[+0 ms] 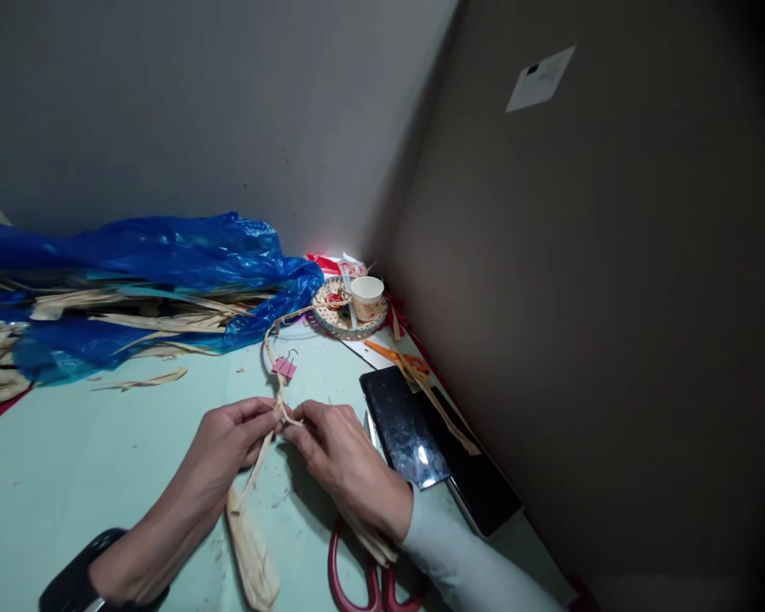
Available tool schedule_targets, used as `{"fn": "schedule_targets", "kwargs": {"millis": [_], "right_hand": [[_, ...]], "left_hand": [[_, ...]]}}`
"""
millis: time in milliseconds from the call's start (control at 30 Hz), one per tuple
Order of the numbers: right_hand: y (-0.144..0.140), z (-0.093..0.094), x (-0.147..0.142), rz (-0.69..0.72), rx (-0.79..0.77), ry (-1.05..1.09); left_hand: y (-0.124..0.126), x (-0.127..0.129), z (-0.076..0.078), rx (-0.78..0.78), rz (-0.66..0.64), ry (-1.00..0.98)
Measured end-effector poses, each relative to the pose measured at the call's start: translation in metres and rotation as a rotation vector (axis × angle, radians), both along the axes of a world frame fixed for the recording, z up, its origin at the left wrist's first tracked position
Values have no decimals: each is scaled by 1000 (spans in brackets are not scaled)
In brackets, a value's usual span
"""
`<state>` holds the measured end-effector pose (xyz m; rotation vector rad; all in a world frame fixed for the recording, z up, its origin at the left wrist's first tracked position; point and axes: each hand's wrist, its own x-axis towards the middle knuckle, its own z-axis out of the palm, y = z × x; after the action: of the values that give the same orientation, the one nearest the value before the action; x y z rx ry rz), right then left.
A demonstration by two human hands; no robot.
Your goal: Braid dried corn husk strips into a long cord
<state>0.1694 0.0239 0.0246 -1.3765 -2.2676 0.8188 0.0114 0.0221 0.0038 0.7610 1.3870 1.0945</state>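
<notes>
A thin braided cord of pale dried plant fibre [269, 340] runs from the woven basket down to my fingers. A pink binder clip [285, 367] grips it just above my hands. My left hand [239, 432] pinches the cord's lower end from the left. Close beside it, my right hand [335, 455] pinches a strand at the same spot, fingertips nearly touching the left ones. Below my left hand hangs a wide dried husk strip [252, 548] lying on the table. Another fibre strip shows under my right wrist, over red-handled scissors [373, 586].
A blue plastic bag [184, 246] with many dried strips lies at the back left. The woven basket [341, 330] holds a paper cup [367, 297]. A dark phone [405, 425], orange scissors [414, 361] and a black flat object [484, 480] lie on the right, near the wall.
</notes>
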Motion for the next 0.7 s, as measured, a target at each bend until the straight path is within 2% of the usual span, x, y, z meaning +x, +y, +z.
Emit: {"fn": "schedule_targets", "kwargs": {"millis": [333, 500, 700], "right_hand": [[-4, -5, -6, -52, 200, -213], [-11, -5, -16, -46, 239, -213], [-15, -6, -23, 17, 295, -264]], "left_hand": [[1, -1, -4, 41, 25, 199], [2, 1, -7, 77, 65, 230], [0, 0, -14, 8, 73, 171]]}}
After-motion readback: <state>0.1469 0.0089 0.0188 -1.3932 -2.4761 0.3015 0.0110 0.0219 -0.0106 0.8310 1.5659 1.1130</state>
